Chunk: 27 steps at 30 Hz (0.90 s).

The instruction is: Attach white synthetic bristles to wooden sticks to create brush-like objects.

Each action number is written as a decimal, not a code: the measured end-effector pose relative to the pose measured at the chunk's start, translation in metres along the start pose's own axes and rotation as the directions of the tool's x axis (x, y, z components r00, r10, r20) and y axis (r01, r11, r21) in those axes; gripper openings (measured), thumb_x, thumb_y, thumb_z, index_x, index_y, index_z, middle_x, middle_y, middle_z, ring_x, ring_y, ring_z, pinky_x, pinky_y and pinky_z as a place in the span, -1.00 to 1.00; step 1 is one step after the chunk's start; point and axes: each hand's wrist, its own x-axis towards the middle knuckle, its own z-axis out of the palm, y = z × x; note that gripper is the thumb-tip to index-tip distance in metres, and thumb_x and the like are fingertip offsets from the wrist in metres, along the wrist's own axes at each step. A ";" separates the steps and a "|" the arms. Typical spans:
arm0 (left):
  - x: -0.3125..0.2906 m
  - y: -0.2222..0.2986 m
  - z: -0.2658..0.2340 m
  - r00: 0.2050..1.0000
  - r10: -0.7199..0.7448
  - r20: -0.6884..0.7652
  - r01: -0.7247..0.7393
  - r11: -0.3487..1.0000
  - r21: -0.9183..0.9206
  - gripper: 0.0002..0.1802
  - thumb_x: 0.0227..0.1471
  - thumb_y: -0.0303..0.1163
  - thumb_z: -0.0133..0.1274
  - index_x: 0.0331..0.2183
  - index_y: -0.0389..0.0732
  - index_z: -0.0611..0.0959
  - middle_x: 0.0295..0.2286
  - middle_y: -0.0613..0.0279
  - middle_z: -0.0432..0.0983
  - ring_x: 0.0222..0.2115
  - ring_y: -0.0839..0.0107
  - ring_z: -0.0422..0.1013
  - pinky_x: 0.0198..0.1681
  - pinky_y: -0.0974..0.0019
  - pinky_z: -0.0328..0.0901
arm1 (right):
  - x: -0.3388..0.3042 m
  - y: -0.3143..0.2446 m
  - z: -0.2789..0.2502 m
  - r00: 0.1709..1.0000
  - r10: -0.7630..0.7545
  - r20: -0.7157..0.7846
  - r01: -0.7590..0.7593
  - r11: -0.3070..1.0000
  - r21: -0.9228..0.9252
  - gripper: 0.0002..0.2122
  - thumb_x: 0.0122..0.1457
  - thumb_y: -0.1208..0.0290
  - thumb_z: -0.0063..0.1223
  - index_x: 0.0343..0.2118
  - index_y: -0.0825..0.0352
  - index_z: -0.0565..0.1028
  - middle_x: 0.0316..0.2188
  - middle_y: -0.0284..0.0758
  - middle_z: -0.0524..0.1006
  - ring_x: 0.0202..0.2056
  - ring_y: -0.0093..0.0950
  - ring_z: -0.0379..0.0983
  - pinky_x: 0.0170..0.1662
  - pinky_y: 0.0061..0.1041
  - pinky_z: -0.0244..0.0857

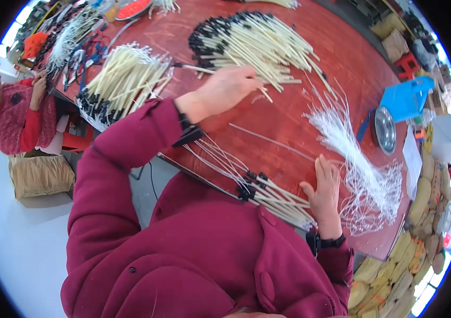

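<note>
My left hand [228, 91] is closed, fingers curled together, over the table's middle. A thin cream tube with a black end [196, 68] runs into that hand from the left; the part inside the grip is hidden. Just beyond lies a large heap of cream tubes with black ends [257, 45]. My right hand [325, 188] is open, fingers stretched out and thumb apart, low over the tabletop. A thin white strand [273, 140] reaches to its fingertips. Between me and that hand, a small bundle of black-ended tubes [278, 196] with white strands lies along the near edge.
Another tube heap [127, 79] lies left on the red table [283, 119]. A tangle of white strands [360, 159], a metal bowl [384, 131] and a blue container [406, 98] are at right. A co-worker [21, 114] sits at left; sacks [416, 233] are stacked beyond the right edge.
</note>
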 end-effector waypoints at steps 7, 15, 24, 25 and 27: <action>-0.083 0.030 -0.031 0.960 -0.262 0.103 0.279 0.931 -0.234 -0.82 0.08 -0.50 0.16 -0.22 -0.23 0.72 -0.37 0.14 0.51 -0.33 0.09 0.50 -0.26 0.12 0.39 | 0.002 0.000 0.001 1.000 0.020 0.001 -0.020 1.000 0.011 -0.29 0.09 0.15 0.30 0.23 0.51 0.37 0.29 -0.09 0.33 0.22 -0.07 0.23 0.29 -0.13 0.14; -0.099 0.040 -0.030 0.930 -0.333 0.155 0.359 0.913 -0.192 -0.82 0.11 -0.49 0.20 -0.21 -0.28 0.74 -0.35 0.10 0.55 -0.35 0.08 0.52 -0.27 0.15 0.40 | -0.001 -0.002 0.002 0.999 0.032 0.015 -0.032 0.999 -0.001 -0.27 0.08 0.14 0.31 0.24 0.50 0.36 0.31 -0.09 0.32 0.24 -0.08 0.21 0.30 -0.13 0.12; -0.093 0.039 -0.025 0.936 -0.321 0.141 0.345 0.916 -0.205 -0.82 0.11 -0.48 0.20 -0.21 -0.28 0.73 -0.36 0.10 0.55 -0.34 0.07 0.52 -0.26 0.14 0.41 | 0.000 -0.003 0.003 0.999 0.045 0.016 -0.045 0.999 -0.010 -0.23 0.05 0.10 0.32 0.25 0.50 0.34 0.31 -0.09 0.30 0.25 -0.08 0.20 0.31 -0.13 0.10; -0.093 0.039 -0.025 0.935 -0.323 0.144 0.348 0.915 -0.207 -0.82 0.11 -0.48 0.20 -0.21 -0.28 0.73 -0.36 0.10 0.55 -0.34 0.07 0.52 -0.25 0.14 0.41 | 0.000 -0.003 0.003 0.999 0.046 0.016 -0.045 0.999 -0.010 -0.23 0.05 0.10 0.32 0.25 0.50 0.34 0.31 -0.09 0.30 0.25 -0.08 0.20 0.31 -0.13 0.10; -0.093 0.040 -0.023 0.935 -0.325 0.141 0.349 0.914 -0.207 -0.82 0.11 -0.48 0.20 -0.21 -0.28 0.73 -0.36 0.10 0.55 -0.34 0.07 0.52 -0.25 0.14 0.41 | 0.000 -0.002 0.003 0.998 0.050 0.028 -0.050 0.999 -0.012 -0.22 0.05 0.07 0.32 0.25 0.50 0.34 0.31 -0.10 0.30 0.26 -0.08 0.20 0.32 -0.13 0.10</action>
